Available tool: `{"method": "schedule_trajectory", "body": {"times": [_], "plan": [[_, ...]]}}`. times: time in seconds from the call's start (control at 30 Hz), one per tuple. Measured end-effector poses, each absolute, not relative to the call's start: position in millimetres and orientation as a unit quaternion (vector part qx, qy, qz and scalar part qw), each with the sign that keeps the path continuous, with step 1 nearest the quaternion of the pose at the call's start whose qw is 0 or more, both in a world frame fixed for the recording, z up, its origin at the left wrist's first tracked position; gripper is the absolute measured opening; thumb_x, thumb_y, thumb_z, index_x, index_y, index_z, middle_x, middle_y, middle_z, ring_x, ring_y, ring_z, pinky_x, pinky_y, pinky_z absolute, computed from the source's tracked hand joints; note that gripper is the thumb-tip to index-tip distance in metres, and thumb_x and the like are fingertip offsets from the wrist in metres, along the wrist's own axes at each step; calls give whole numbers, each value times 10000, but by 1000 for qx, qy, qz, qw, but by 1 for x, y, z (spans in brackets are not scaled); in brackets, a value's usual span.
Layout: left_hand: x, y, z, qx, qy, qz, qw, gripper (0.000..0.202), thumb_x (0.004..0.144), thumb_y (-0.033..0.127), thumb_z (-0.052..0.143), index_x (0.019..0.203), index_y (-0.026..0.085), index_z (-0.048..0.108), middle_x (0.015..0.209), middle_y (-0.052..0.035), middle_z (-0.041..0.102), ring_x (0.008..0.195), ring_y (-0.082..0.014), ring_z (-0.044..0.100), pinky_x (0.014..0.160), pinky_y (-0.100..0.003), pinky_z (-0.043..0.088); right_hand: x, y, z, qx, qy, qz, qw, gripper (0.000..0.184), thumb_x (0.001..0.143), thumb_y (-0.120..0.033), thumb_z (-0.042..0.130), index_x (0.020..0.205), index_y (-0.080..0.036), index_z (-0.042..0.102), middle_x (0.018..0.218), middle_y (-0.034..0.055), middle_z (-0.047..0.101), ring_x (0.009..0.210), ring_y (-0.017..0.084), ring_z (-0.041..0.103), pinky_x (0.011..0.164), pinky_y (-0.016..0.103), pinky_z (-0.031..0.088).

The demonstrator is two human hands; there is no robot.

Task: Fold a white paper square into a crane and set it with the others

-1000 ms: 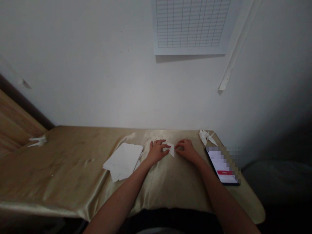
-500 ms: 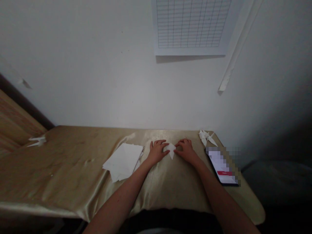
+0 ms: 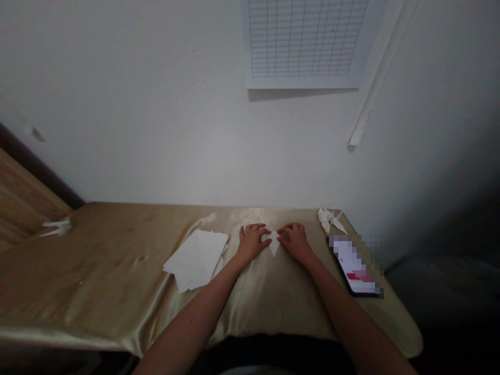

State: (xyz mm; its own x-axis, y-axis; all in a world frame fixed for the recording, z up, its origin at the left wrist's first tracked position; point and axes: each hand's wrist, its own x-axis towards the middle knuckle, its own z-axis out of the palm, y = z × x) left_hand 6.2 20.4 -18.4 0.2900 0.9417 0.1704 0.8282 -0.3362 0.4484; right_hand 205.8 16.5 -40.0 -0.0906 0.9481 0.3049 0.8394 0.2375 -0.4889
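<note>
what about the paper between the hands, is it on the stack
No, the folded paper sits between the left hand and right hand, apart from the paper stack.

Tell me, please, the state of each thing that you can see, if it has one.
Small white paper: folded, diamond-like.
Left hand: curled, at its left edge.
Right hand: curled, at its right edge.
Paper stack: lying flat, edges uneven.
Phone: screen lit, partly pixelated.
Paper figures: folded, with pointed tips.
Gold cloth: creased.
Wall sheet: hanging, printed with grid.

No lettering readable on phone screen (image 3: 351,265) or gridded wall sheet (image 3: 302,44).
</note>
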Motion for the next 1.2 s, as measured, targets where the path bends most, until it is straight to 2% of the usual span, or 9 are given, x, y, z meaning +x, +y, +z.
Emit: {"method": "schedule_trajectory", "body": {"times": [0.13,0.63,0.87,0.97,1.1,1.2], "plan": [[7,21,-15,787,562,206,150,262,878,373,713,1140,370,715,1422,8,613,1365,-285,464,1181,-668,163,204,15,-38,-605,-734,95,292,259,863,-289,683,1106,-277,771,1143,111,600,1170,288,465,1077,441,361],[9,18,-15,785,560,218,149,314,867,329,719,1175,375,679,1369,5,632,1341,-275,475,1182,-637,169,201,17,-33,-595,-731,110,316,170,842,-244,676,997,-221,742,1100,81,647,1156,252,485,1067,412,334],[9,18,-15,785,558,224,149,184,876,325,723,1059,345,719,1403,6,613,1357,-275,458,1177,-667,160,203,15,-29,-581,-754,79,296,77,843,-252,710,903,-226,751,1053,75,660,1126,253,491,1047,407,347],[8,17,-16,788,554,226,145,171,877,324,726,1047,340,717,1401,5,612,1354,-278,457,1172,-680,162,205,12,-24,-578,-767,61,273,65,840,-260,725,886,-236,764,1060,68,678,1142,259,490,1098,446,301],[8,16,-15,795,550,218,133,143,892,340,711,1035,335,717,1415,4,599,1358,-280,446,1174,-678,165,204,8,-19,-574,-779,34,251,73,859,-261,707,880,-267,777,1067,54,696,1176,269,488,1181,534,163],[8,14,-13,799,551,204,129,126,903,361,700,1024,331,721,1436,5,583,1366,-280,435,1175,-677,162,203,5,-15,-563,-791,26,238,113,875,-244,678,870,-290,782,1052,50,702,1184,264,492,1197,572,106]]}}
